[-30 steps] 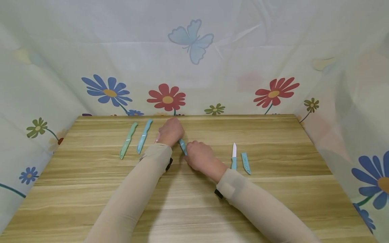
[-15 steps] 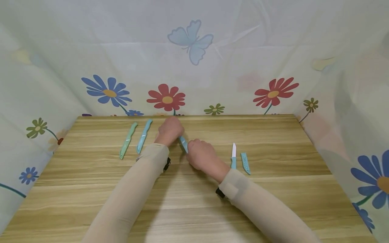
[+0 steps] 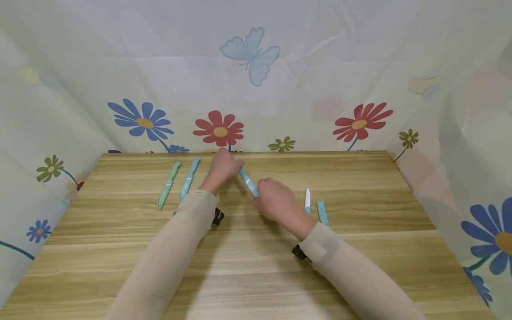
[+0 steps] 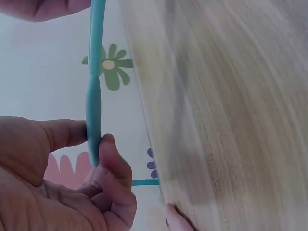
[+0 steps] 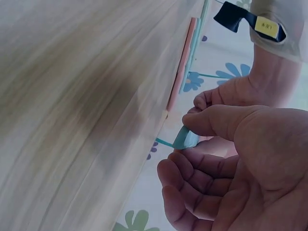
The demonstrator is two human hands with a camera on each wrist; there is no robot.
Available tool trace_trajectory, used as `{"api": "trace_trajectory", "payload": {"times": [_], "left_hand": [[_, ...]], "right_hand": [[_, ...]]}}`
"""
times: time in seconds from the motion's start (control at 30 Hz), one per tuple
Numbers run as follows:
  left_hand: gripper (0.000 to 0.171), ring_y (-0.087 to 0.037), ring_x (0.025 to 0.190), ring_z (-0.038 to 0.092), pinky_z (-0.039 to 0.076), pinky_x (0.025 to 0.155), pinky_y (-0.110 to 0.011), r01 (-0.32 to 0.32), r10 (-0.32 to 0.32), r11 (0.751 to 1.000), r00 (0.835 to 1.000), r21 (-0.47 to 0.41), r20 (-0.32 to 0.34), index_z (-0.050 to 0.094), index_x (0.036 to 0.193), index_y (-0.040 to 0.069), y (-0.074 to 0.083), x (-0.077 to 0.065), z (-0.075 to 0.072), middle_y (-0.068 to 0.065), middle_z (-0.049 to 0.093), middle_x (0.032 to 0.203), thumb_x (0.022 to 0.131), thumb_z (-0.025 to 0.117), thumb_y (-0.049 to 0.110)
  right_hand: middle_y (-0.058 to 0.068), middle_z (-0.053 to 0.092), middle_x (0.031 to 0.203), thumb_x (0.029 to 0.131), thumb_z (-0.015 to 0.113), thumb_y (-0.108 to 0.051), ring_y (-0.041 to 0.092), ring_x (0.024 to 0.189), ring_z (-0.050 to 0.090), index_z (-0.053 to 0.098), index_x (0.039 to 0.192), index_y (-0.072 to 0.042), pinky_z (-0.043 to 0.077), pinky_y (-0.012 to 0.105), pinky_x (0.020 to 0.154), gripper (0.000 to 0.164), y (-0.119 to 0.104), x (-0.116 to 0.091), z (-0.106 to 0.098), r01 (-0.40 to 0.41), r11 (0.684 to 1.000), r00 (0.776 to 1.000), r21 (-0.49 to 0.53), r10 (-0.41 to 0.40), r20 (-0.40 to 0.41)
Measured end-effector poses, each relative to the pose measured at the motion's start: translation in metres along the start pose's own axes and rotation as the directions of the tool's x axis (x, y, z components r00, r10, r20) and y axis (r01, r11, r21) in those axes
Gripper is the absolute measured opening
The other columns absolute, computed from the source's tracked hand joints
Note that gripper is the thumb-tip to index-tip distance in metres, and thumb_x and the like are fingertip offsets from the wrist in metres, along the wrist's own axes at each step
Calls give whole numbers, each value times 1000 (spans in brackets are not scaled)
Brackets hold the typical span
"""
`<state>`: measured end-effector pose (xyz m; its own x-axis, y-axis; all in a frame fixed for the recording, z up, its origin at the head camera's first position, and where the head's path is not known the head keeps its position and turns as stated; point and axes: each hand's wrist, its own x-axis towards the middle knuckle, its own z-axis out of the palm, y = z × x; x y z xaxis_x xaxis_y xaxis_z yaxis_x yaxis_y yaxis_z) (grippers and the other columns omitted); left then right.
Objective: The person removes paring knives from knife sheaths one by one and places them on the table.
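Note:
Between my hands, above the table, is a blue knife in its sheath, held aslant. My left hand pinches the end of its handle between thumb and fingers. The blue sheath is pinched at its tip by my right hand. Handle and sheath still meet in the left wrist view, and no bare blade shows there. To the right of my right hand lie an unsheathed blue knife with a white blade and a loose blue sheath, both partly hidden by the arm.
On the left of the wooden table lie a green sheathed knife and a blue sheathed knife. A pink knife appears in the right wrist view; the left arm hides it from the head view. A flowered curtain encloses the table's back and sides.
Both hands have risen slightly with the blue knife between them. The right hand has shifted right and away, and more of the knife now shows between the hands.

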<state>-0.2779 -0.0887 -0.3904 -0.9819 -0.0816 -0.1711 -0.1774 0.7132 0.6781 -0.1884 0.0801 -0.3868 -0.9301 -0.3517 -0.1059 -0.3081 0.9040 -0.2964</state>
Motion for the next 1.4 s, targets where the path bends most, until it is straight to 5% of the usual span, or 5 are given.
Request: {"api": "trace_trajectory", "payload": {"times": [0.23,0.37,0.57,0.9,1.4], "left_hand": [[27,-26,68,67,45,57,-27,35,-35,991,999,-127,2,64,88,2,-1,2,-3,-10,67,76,101,71,24],[26,-33,86,77,48,60,-25,44,-40,970,999,-240,22,68,88,2,-4,1,-5,-10,72,76,102,72,24],[36,-18,73,74,59,69,-26,63,-36,875,997,-481,65,54,122,-4,-8,-8,-7,-13,70,95,103,73,22],[24,-20,81,74,61,88,-36,122,-16,719,987,-684,160,60,110,-1,-16,-18,-11,-9,72,89,104,71,19],[37,-24,98,71,59,94,-35,185,12,604,971,-775,240,59,130,-12,-23,-35,-11,-15,69,109,108,65,17]], "right_hand": [[7,59,90,100,72,-19,20,71,59,64,104,-1,52,32,56,19,9,-1,-1,12,1000,999,-10,-12,-45],[6,58,89,99,72,-18,20,71,59,65,104,-2,52,32,57,18,12,-2,-2,7,1000,998,1,-7,-56],[5,58,88,100,73,-17,20,71,58,65,101,-4,51,33,58,16,18,-8,-5,17,1000,996,20,-16,-85],[4,61,95,100,73,-19,18,78,58,68,110,-4,53,32,63,18,27,-14,-6,39,999,992,19,-36,-120],[4,66,98,96,76,-15,19,85,62,73,112,-5,58,37,72,19,45,-19,0,109,994,959,-5,-107,-262]]}}
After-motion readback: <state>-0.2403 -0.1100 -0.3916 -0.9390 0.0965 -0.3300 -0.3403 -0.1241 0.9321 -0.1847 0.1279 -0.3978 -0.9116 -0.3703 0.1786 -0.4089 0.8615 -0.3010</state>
